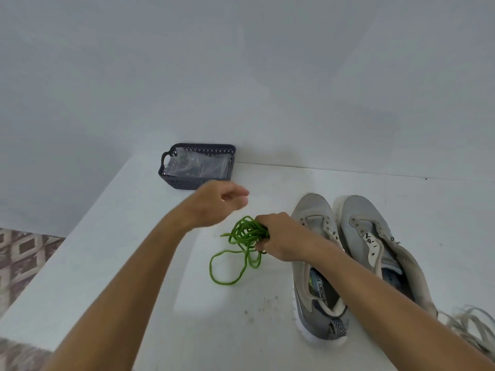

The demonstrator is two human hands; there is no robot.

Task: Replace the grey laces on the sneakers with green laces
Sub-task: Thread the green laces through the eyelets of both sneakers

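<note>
Green cord laces (242, 245), round and thin, lie bunched toward the middle of the white surface (150, 263), one end of the bundle held in the grip of the right hand (278, 236), whose fingers curl round the coil; loose loops trail onto the surface toward the near edge. Left hand (219, 202) hovers just above and beside the bundle, fingers loosely curled, holding nothing; it is blurred. Two grey mesh sneakers (348, 250) stand side by side right of the laces, eyelets bare. Removed grey flat laces (471, 325) lie at the right near corner. A dark perforated plastic basket (197, 164) holding clear bags sits at the far edge against the wall. Risk, in my judgement: both green laces appear tangled as one coil, so pulling one free could tighten a knot; trailing loops could snag on the sneakers.
</note>
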